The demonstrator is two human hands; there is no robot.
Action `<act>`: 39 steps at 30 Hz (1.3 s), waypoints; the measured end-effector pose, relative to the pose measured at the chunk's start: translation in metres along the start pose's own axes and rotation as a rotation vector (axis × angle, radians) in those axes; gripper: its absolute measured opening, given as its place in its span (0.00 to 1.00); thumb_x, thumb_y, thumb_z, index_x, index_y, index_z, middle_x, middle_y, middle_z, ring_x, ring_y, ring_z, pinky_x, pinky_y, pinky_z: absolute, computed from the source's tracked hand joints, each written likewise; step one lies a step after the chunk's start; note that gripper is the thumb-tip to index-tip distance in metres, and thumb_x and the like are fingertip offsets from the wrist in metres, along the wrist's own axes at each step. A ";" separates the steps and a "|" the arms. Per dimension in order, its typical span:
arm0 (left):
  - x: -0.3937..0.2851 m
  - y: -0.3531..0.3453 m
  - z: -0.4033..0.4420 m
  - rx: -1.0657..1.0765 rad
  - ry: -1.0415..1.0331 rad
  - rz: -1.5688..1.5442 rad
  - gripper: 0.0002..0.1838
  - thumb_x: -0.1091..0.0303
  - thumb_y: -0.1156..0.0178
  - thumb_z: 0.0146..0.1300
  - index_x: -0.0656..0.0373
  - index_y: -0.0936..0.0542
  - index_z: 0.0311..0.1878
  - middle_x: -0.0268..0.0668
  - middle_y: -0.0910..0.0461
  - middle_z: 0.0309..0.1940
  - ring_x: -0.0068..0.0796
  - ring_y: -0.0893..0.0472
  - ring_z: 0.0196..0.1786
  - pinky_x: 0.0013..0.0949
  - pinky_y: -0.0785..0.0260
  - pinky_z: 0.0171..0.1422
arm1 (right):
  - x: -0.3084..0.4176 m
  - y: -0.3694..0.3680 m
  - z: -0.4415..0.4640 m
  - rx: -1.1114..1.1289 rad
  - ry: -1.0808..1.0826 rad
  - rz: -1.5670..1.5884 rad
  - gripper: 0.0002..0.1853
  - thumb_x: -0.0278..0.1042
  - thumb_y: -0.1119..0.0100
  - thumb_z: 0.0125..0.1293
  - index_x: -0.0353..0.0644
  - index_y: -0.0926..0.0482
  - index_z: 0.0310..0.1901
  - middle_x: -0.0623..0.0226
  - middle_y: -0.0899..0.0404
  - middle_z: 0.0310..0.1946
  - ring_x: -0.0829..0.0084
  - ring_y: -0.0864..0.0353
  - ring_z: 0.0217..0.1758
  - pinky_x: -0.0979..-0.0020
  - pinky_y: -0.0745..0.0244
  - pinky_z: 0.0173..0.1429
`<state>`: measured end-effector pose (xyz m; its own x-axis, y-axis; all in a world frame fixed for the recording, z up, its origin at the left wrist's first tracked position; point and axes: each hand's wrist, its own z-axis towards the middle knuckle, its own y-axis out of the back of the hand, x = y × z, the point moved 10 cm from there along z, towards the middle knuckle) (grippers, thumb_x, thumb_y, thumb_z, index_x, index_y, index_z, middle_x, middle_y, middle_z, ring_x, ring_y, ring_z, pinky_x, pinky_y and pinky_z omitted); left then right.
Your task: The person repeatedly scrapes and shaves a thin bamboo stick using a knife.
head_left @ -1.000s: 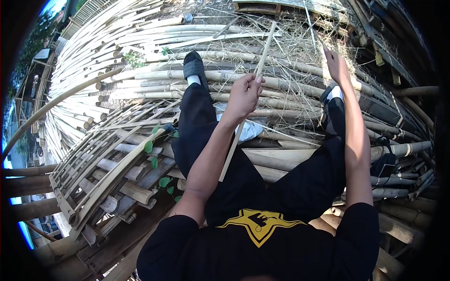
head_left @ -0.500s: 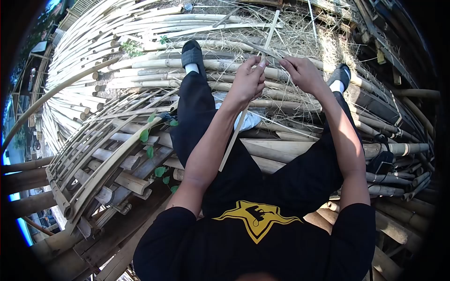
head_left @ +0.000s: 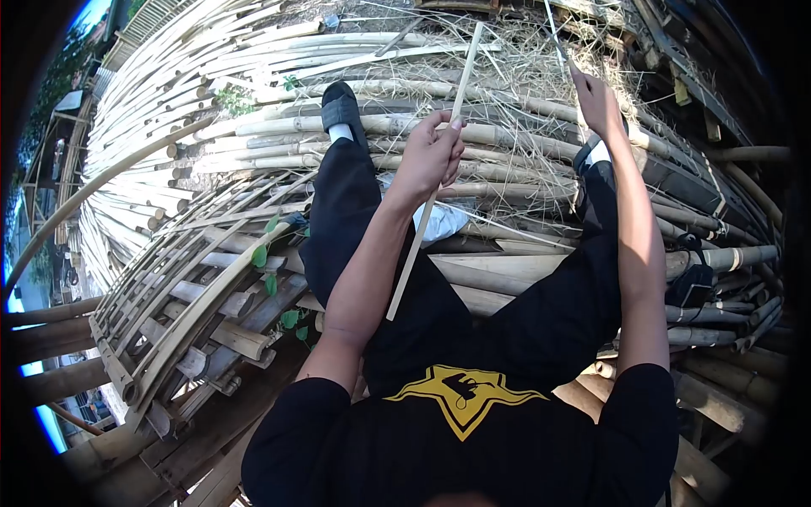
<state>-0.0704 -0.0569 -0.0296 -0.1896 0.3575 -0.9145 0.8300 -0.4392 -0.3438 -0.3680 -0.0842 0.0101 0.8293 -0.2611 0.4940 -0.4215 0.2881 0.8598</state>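
A long, pale bamboo strip (head_left: pixel 412 253) runs through my left hand (head_left: pixel 428 158), its upper part leaning up past my thumb and its lower end over my left leg. My right hand (head_left: pixel 598 103) is out to the upper right, well apart from the strip. Its fingers are closed round a knife (head_left: pixel 561 49), whose thin blade points up and away; the handle is mostly hidden in the fingers. Beneath and between both hands lie bamboo poles (head_left: pixel 498 135) with thin shavings (head_left: pixel 541 101) scattered over them.
A lattice of split bamboo (head_left: pixel 211 291) stands at the left, with green leaves by its edge. A white bag (head_left: pixel 443 222) lies between my legs. Stacked poles (head_left: pixel 718 262) and a dark object (head_left: pixel 691 286) are at the right. A curved pole (head_left: pixel 101 179) arches at the far left.
My right hand first came in to the strip beside my left hand, then swung back out to the upper right with the knife. My left hand kept hold of the strip and shifted slightly left.
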 end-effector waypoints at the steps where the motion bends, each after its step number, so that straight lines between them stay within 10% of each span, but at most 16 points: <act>1: 0.005 0.001 0.005 0.012 -0.007 -0.019 0.12 0.62 0.50 0.73 0.62 0.31 0.46 0.28 0.31 0.20 0.13 0.38 0.10 0.19 0.46 0.13 | 0.016 -0.019 -0.003 0.103 0.066 0.136 0.35 0.64 0.58 0.69 0.31 0.25 0.28 0.52 0.28 0.19 0.59 0.30 0.24 0.61 0.35 0.35; 9: 0.012 -0.006 0.015 0.034 -0.003 0.136 0.16 0.61 0.44 0.69 0.67 0.31 0.44 0.31 0.26 0.19 0.15 0.32 0.11 0.20 0.41 0.13 | 0.115 -0.072 -0.072 0.360 0.421 0.054 0.27 0.54 0.44 0.63 0.31 0.25 0.25 0.51 0.28 0.17 0.54 0.29 0.21 0.58 0.34 0.31; 19: 0.008 -0.016 0.018 0.013 -0.006 0.252 0.14 0.63 0.46 0.70 0.66 0.29 0.48 0.29 0.29 0.12 0.16 0.38 0.07 0.24 0.51 0.09 | 0.080 -0.085 -0.062 0.421 0.126 -0.148 0.18 0.46 0.42 0.58 0.35 0.18 0.30 0.49 0.20 0.26 0.49 0.18 0.33 0.56 0.24 0.41; 31: -0.006 -0.023 0.010 -0.150 -0.407 0.605 0.10 0.71 0.47 0.67 0.70 0.22 0.38 0.45 0.26 0.18 0.28 0.29 0.21 0.37 0.36 0.29 | 0.092 -0.088 -0.070 0.282 0.229 -0.135 0.13 0.36 0.45 0.55 0.31 0.20 0.27 0.42 0.20 0.28 0.44 0.19 0.35 0.51 0.23 0.44; 36: 0.006 -0.014 0.018 -0.128 -0.238 0.517 0.11 0.69 0.48 0.69 0.68 0.21 0.40 0.33 0.30 0.15 0.17 0.36 0.19 0.28 0.42 0.24 | 0.085 -0.087 -0.054 0.224 0.265 -0.181 0.13 0.35 0.45 0.54 0.32 0.20 0.29 0.41 0.20 0.28 0.44 0.19 0.37 0.51 0.23 0.44; 39: 0.012 -0.023 0.006 -0.053 -0.190 0.399 0.12 0.66 0.48 0.71 0.65 0.21 0.42 0.23 0.36 0.15 0.10 0.42 0.17 0.22 0.51 0.20 | -0.014 -0.057 -0.005 0.100 -0.204 -0.162 0.15 0.37 0.45 0.54 0.32 0.17 0.34 0.41 0.19 0.33 0.44 0.17 0.39 0.53 0.23 0.45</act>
<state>-0.0947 -0.0475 -0.0337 0.0618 0.0086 -0.9981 0.8826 -0.4674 0.0506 -0.3535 -0.0929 -0.0463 0.8020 -0.4796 0.3561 -0.3320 0.1375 0.9332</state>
